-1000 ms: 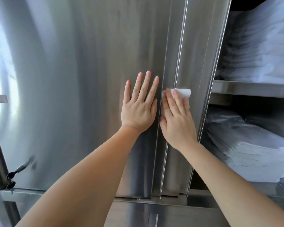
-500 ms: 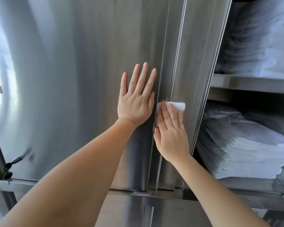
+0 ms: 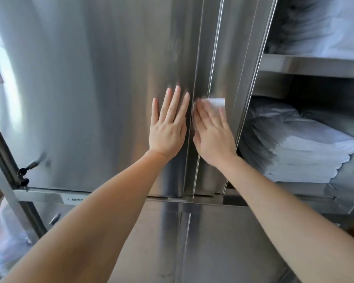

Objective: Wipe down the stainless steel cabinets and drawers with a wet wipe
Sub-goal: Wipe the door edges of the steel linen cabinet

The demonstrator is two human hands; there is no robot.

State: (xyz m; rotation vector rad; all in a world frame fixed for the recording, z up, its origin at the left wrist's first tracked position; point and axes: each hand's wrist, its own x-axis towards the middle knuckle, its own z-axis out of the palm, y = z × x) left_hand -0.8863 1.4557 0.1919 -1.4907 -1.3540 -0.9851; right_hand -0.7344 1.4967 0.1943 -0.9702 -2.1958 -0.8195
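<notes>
A tall stainless steel cabinet door [image 3: 102, 82] fills the left and middle of the view. My left hand [image 3: 168, 127] lies flat on it with straight fingers, near its right edge. Just to the right, my right hand [image 3: 213, 133] presses a white wet wipe [image 3: 217, 103] flat against the narrow steel door panel [image 3: 229, 58]. The wipe's top edge shows above my fingertips; the rest is hidden under the hand, which is motion-blurred. A lower steel cabinet front [image 3: 213, 242] sits below both doors.
To the right, open steel shelves [image 3: 311, 65] hold stacks of folded white bags or linens [image 3: 294, 152]. A black latch [image 3: 24, 174] and a steel frame post [image 3: 2, 152] stand at the lower left. A label strip [image 3: 74, 199] sits on the ledge.
My right hand and the wipe slid down the narrow panel, then back up a little. My left hand stayed flat on the door. The view tilted down, showing more of the lower cabinet.
</notes>
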